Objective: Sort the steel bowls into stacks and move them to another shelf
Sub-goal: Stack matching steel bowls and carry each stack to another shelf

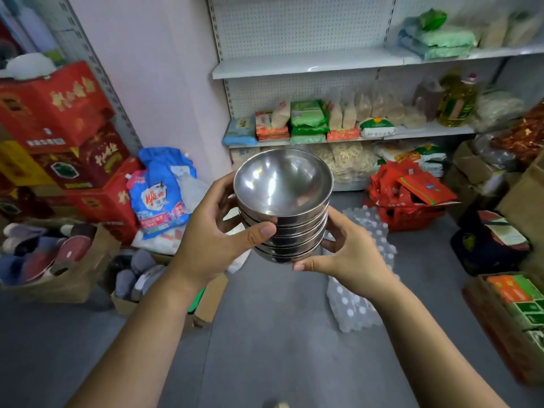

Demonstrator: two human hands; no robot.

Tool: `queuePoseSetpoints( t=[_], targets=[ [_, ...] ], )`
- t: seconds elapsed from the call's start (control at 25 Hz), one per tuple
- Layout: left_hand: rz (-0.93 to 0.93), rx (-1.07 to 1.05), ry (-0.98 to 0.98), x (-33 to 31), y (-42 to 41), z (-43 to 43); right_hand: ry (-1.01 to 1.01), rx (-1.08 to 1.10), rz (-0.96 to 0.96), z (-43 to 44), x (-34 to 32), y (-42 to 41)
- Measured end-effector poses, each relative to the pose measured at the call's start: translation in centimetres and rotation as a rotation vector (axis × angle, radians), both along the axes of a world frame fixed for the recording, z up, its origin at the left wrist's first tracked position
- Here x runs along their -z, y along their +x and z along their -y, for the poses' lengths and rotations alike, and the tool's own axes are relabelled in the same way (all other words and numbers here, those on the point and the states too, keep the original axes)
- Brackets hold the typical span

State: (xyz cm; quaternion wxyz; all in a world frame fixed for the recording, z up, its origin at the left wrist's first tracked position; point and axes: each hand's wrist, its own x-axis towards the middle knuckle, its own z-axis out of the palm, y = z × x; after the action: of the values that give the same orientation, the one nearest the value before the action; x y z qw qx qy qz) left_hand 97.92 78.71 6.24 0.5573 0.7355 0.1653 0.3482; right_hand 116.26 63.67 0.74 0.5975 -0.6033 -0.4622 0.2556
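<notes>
A stack of several nested steel bowls (283,201) is held in the air in front of me, above the grey floor. My left hand (215,234) grips the stack's left side, thumb across the front of the rims. My right hand (344,251) cups the lower right side, fingers curled under the bottom bowl. The top bowl's shiny inside faces up. A white shelf (294,64) on the pegboard rack ahead has a bare stretch at its left.
Lower shelves (426,131) hold food packets and an oil bottle (457,101). Red boxes (56,113) are piled at the left, cartons of slippers (47,260) below them. A shrink-wrapped pack of water bottles (359,293) and a red basket (409,207) stand on the floor.
</notes>
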Motion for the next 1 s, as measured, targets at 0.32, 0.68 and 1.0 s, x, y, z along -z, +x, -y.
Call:
queuePoseSetpoints(
  t=[0.32, 0.68, 1.0],
  targets=[
    [-0.048, 0.057, -0.037, 1.9, 11.2, -12.5, -0.037, 0.036, -0.075, -11.6, 2.4, 10.1],
    [0.021, 0.037, -0.108, 1.6, 28.0, -25.6, -0.048, -0.025, -0.084, -25.5, 2.2, 28.3],
    [0.045, -0.021, -0.125, 1.9, 39.8, -37.5, -0.168, -0.115, -0.096, -38.6, 1.7, 41.8]
  ],
)
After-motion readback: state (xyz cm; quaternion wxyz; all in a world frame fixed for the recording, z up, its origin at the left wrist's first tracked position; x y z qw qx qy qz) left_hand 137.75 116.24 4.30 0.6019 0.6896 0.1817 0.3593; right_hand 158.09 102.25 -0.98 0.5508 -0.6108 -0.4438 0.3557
